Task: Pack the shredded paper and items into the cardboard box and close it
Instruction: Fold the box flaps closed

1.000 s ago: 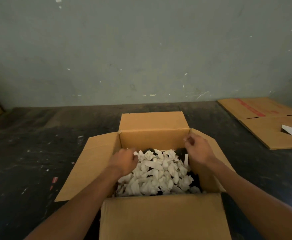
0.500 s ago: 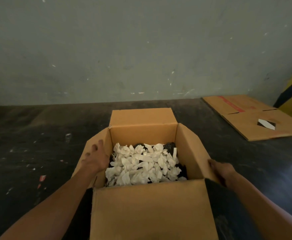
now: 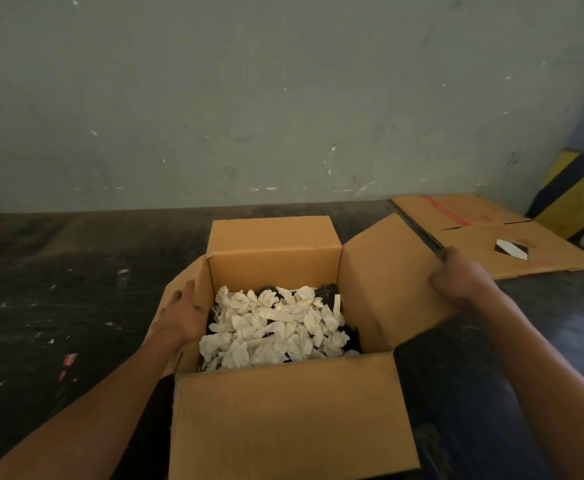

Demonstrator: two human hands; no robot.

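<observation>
An open brown cardboard box (image 3: 273, 268) stands on the dark floor in front of me. White shredded paper (image 3: 276, 327) fills it, with dark items partly showing underneath at the back. My right hand (image 3: 463, 278) grips the outer edge of the right flap (image 3: 384, 278), which is raised and tilted up. My left hand (image 3: 183, 315) lies flat with fingers spread against the outside of the left flap, which stands nearly upright. The far flap stands up and the near flap (image 3: 290, 420) folds out toward me.
A flattened cardboard sheet (image 3: 484, 233) with red tape and a white label lies on the floor at the right. A yellow and black striped object (image 3: 574, 202) stands in the right corner. A grey-green wall (image 3: 249, 98) rises behind the box.
Both hands left the shredded paper and went to the side flaps. The right flap has swung up from lying outward; the left flap has also been lifted.
</observation>
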